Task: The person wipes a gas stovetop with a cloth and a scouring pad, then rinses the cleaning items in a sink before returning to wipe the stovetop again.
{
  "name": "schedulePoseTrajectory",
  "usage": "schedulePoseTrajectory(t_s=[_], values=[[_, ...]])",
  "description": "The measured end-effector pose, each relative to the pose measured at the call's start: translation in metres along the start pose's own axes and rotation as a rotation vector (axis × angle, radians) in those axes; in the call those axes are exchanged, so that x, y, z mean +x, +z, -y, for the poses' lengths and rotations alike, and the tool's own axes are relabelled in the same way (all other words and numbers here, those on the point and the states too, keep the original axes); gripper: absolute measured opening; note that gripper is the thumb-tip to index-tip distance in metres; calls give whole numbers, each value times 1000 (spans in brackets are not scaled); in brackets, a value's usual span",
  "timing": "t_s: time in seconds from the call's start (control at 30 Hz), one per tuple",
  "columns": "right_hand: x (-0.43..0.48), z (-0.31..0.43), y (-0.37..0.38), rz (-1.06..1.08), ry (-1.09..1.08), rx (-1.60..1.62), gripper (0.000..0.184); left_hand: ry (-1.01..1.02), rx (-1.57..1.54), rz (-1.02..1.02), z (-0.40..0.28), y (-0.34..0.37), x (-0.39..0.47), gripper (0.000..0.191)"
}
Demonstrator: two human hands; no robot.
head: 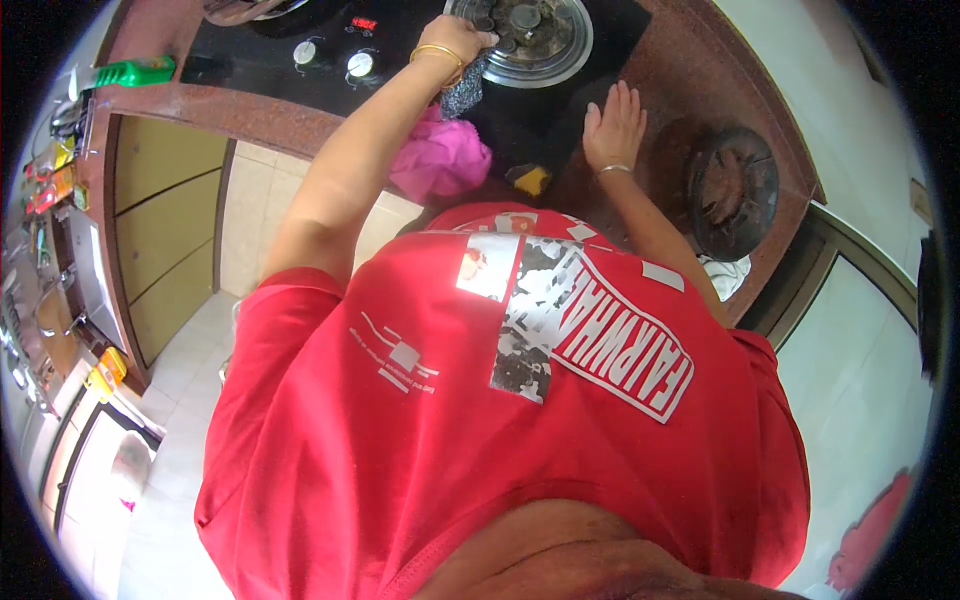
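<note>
My left hand (pixel 452 43) grips a dark grey scrubbing cloth (pixel 463 94) at the near-left rim of a round gas burner (pixel 534 45). Part of the cloth hangs below the fingers over the black glass cooktop (pixel 525 112). My right hand (pixel 616 129) holds nothing; it rests palm down, fingers apart, by the cooktop's right edge. Between the arms, a crumpled pink cloth (pixel 442 157) lies at the counter's front. Right of it is a yellow-and-black sponge (pixel 531 180), close to my red shirt.
A round dark pan-like piece (pixel 733 193) sits on the brown stone counter (pixel 690 45) beyond my right forearm, a white cloth (pixel 726 276) below it. Two control knobs (pixel 332 58), a lit red display (pixel 364 24) and a green bottle (pixel 136 71) are at left.
</note>
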State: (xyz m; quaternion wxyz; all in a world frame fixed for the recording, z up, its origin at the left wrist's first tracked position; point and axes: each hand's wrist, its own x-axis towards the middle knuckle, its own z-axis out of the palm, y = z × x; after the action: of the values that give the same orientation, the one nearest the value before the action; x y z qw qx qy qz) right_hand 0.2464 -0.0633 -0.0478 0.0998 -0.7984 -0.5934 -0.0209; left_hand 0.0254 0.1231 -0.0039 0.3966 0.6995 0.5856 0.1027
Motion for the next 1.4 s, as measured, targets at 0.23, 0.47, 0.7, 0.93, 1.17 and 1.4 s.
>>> schedulePoseTrajectory(t_s=[0.23,0.47,0.7,0.93,1.17,1.4], values=[[3,-3,1,0,-18,-37,53,-128,181,-95,-18,7,-9,50],[2,-3,1,2,-9,-48,53,-80,168,22,-15,2,-7,39],[4,-4,-3,5,-9,-4,53,15,156,-184,27,-25,-3,38],[4,-8,1,19,-19,-55,53,114,0,-307,23,-12,34,29],[3,-7,-1,-8,-14,-11,53,194,-118,-294,24,2,45,22],[3,-8,1,-40,-25,-17,51,72,47,52,-8,-22,58,39]])
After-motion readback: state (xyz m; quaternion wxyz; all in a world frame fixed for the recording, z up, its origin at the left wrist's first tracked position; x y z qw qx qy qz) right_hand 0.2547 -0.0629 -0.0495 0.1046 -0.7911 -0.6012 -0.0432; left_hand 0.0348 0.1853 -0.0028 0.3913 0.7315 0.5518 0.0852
